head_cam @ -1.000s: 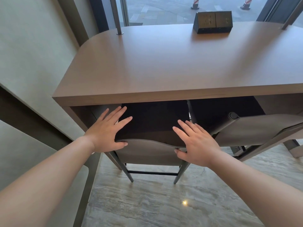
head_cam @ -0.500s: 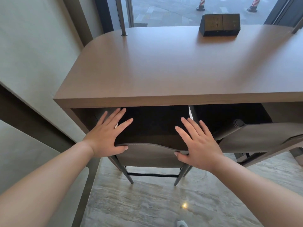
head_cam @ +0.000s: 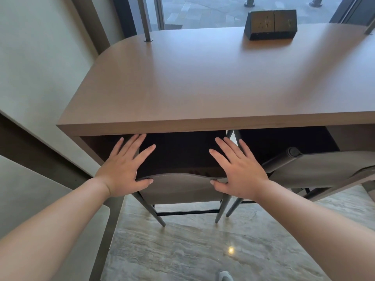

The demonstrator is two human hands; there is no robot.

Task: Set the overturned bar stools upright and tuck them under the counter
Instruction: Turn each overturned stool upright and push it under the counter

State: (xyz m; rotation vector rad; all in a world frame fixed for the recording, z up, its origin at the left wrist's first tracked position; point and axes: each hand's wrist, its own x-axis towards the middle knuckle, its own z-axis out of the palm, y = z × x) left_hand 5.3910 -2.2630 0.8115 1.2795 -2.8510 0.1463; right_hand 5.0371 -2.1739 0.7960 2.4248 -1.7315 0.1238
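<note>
An upright bar stool point(head_cam: 180, 187) with a dark seat, a grey front panel and grey metal legs stands partly under the brown counter point(head_cam: 203, 86). My left hand point(head_cam: 123, 169) lies flat on the seat's left side, fingers straight, thumb along the front edge. My right hand point(head_cam: 237, 169) lies flat on the seat's right side in the same way. A second stool point(head_cam: 316, 169) leans tilted at the right, its top partly under the counter.
A black socket box point(head_cam: 271, 24) sits at the counter's far edge by the window. A metal post point(head_cam: 145, 19) rises from the counter's back left. A grey wall point(head_cam: 36, 67) closes the left side. Marbled floor point(head_cam: 203, 250) spreads below.
The stool has slid further under the counter with both hands on its seat. The view has moved closer to the counter.
</note>
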